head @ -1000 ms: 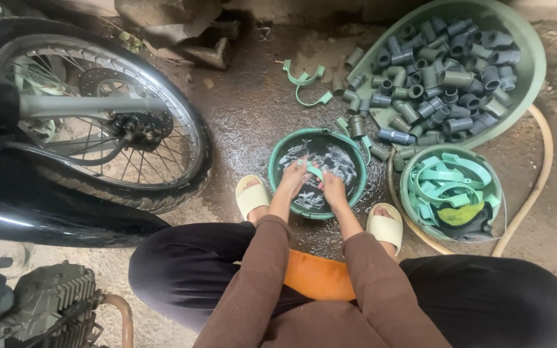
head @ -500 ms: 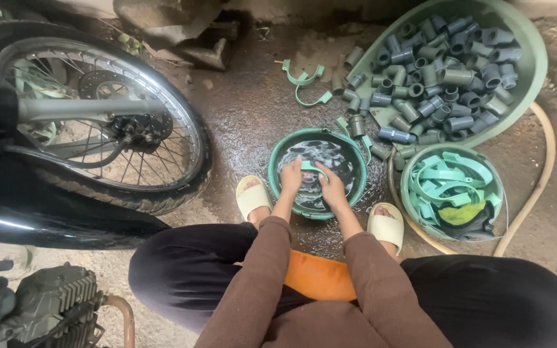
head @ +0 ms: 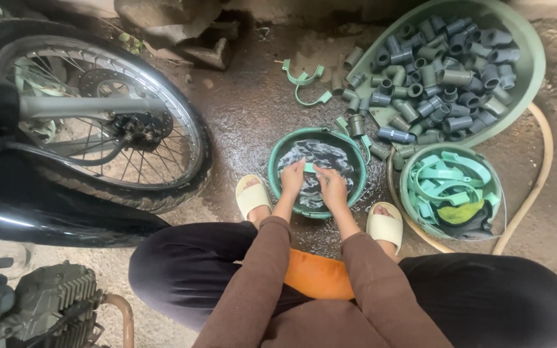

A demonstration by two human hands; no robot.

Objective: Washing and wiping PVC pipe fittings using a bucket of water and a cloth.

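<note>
Squatting over a small round green plastic basin of soapy water, we record both hands in it: left hand and right hand closed together on a small pale-green plastic clip, held just above the suds at the basin's middle. The clip shows only as a short light strip between the fingers; its full shape is hidden. Done, as we judge it: a round green bucket of pale-green curved plastic clamps, with a yellow and a dark cloth inside, just right of the basin. Left, as we judge it: a large oval green tub heaped with grey plastic pipe fittings, some spilled on the wet concrete floor, plus two loose green clamps. Beside us: a motorcycle wheel, a tan hose, cream sandals.
</note>
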